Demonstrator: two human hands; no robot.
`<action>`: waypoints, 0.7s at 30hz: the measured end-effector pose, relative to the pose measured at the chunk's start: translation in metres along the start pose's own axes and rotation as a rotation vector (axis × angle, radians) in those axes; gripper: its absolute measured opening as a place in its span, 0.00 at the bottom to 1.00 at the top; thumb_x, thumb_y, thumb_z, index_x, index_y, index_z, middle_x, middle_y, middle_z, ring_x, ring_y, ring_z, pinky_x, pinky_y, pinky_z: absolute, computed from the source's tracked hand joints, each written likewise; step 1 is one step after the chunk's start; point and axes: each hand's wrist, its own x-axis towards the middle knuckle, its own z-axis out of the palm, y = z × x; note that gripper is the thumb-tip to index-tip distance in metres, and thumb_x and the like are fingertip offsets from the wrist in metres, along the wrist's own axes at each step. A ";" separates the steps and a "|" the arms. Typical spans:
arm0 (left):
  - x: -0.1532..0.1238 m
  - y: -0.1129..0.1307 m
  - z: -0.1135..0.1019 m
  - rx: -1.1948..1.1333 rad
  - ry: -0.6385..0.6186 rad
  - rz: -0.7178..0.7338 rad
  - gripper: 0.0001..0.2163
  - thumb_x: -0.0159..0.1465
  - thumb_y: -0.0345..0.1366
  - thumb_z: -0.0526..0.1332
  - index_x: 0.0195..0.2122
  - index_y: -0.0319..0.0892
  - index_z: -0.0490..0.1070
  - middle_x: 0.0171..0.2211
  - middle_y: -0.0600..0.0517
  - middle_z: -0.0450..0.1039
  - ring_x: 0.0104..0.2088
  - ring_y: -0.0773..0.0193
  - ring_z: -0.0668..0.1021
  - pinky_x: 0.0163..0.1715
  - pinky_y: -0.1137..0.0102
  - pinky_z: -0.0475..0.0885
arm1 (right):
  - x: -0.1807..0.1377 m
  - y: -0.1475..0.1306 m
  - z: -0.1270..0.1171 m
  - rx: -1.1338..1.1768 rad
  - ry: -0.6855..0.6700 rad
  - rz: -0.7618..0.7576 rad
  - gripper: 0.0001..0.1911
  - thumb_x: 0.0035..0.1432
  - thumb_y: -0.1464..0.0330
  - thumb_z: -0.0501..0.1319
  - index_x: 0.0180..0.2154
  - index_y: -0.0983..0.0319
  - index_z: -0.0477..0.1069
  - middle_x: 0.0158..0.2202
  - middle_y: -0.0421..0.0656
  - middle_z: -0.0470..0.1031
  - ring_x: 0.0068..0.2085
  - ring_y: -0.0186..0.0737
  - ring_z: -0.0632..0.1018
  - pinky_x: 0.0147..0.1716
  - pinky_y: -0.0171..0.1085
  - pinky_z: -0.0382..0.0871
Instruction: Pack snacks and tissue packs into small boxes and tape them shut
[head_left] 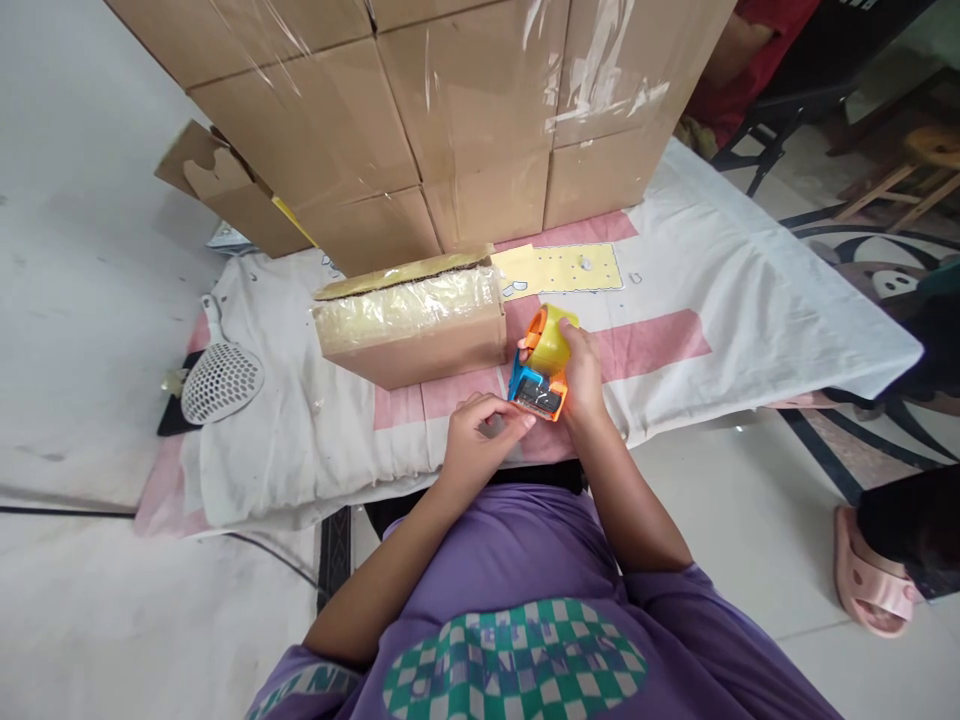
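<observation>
My right hand (583,365) is wrapped round a tape dispenser (541,392), blue and orange with a yellow roll of tape (551,342) on it. At the dispenser's front edge, my left hand (486,435) pinches with thumb and forefinger, seemingly at the tape's end, which is too small to make out clearly. Just left of the dispenser stands a cardboard box (420,345) on the cloth-covered table. Shiny clear tape covers the upper part of its near side, and a dark gap runs along its top edge.
Stacked cardboard boxes (472,110) wrapped in clear film rise behind. A yellow dotted strip (570,268) lies on the tablecloth (667,270). At the left are an open carton (255,205) and a white perforated scoop (223,382). Another person's sandalled foot (874,580) is at right.
</observation>
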 end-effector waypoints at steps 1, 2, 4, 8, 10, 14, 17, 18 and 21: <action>0.000 -0.001 0.001 0.014 0.009 -0.004 0.09 0.61 0.42 0.69 0.27 0.45 0.77 0.27 0.52 0.77 0.31 0.61 0.73 0.39 0.65 0.67 | 0.000 0.000 0.000 0.002 0.004 -0.001 0.20 0.59 0.47 0.63 0.36 0.57 0.70 0.30 0.44 0.81 0.27 0.47 0.79 0.29 0.47 0.77; 0.000 -0.002 0.001 0.020 0.016 -0.005 0.09 0.61 0.42 0.69 0.27 0.45 0.77 0.27 0.52 0.77 0.32 0.61 0.74 0.39 0.65 0.67 | 0.000 0.000 0.000 0.005 0.006 0.003 0.20 0.59 0.47 0.63 0.36 0.57 0.70 0.30 0.44 0.81 0.27 0.47 0.79 0.28 0.47 0.77; -0.001 -0.004 0.003 0.012 0.021 -0.002 0.09 0.61 0.42 0.69 0.27 0.45 0.77 0.27 0.53 0.77 0.31 0.62 0.73 0.39 0.66 0.67 | -0.001 -0.001 0.001 0.015 0.016 0.017 0.19 0.59 0.48 0.63 0.35 0.57 0.70 0.29 0.44 0.81 0.27 0.47 0.79 0.27 0.46 0.77; -0.001 -0.005 0.006 -0.020 0.029 -0.008 0.08 0.61 0.41 0.69 0.27 0.44 0.77 0.28 0.53 0.77 0.31 0.63 0.73 0.38 0.67 0.67 | -0.001 -0.005 0.003 0.025 0.037 0.044 0.17 0.58 0.50 0.63 0.34 0.58 0.70 0.28 0.45 0.81 0.26 0.46 0.79 0.25 0.44 0.75; 0.000 -0.005 0.007 -0.024 0.037 -0.020 0.09 0.61 0.41 0.70 0.27 0.44 0.78 0.27 0.54 0.76 0.30 0.64 0.72 0.36 0.67 0.66 | -0.003 -0.007 0.005 0.024 0.043 0.055 0.17 0.58 0.51 0.63 0.34 0.58 0.70 0.28 0.44 0.81 0.26 0.45 0.78 0.26 0.43 0.75; 0.000 -0.005 0.007 -0.011 0.037 -0.058 0.08 0.60 0.41 0.70 0.28 0.44 0.79 0.26 0.55 0.76 0.28 0.65 0.71 0.33 0.69 0.65 | -0.005 -0.009 0.007 0.019 0.059 0.059 0.15 0.59 0.52 0.62 0.35 0.57 0.69 0.28 0.44 0.81 0.26 0.44 0.78 0.26 0.42 0.74; 0.001 -0.004 0.006 0.024 0.045 -0.070 0.08 0.60 0.40 0.69 0.28 0.44 0.79 0.26 0.54 0.77 0.28 0.65 0.72 0.33 0.68 0.64 | -0.006 -0.010 0.007 -0.005 0.077 0.056 0.16 0.59 0.51 0.62 0.36 0.57 0.69 0.29 0.44 0.80 0.27 0.44 0.78 0.26 0.42 0.74; 0.001 -0.004 0.005 0.033 0.045 -0.067 0.08 0.60 0.40 0.69 0.27 0.44 0.79 0.26 0.54 0.77 0.29 0.65 0.72 0.34 0.68 0.64 | -0.006 -0.010 0.007 -0.019 0.088 0.055 0.17 0.59 0.51 0.62 0.37 0.57 0.68 0.29 0.44 0.80 0.27 0.44 0.78 0.27 0.42 0.74; 0.001 -0.003 0.004 0.021 0.011 -0.050 0.08 0.60 0.40 0.69 0.27 0.44 0.78 0.26 0.54 0.77 0.28 0.65 0.72 0.33 0.69 0.64 | -0.007 -0.011 0.008 -0.060 0.112 0.042 0.18 0.59 0.49 0.61 0.36 0.57 0.68 0.30 0.44 0.80 0.28 0.44 0.78 0.29 0.43 0.75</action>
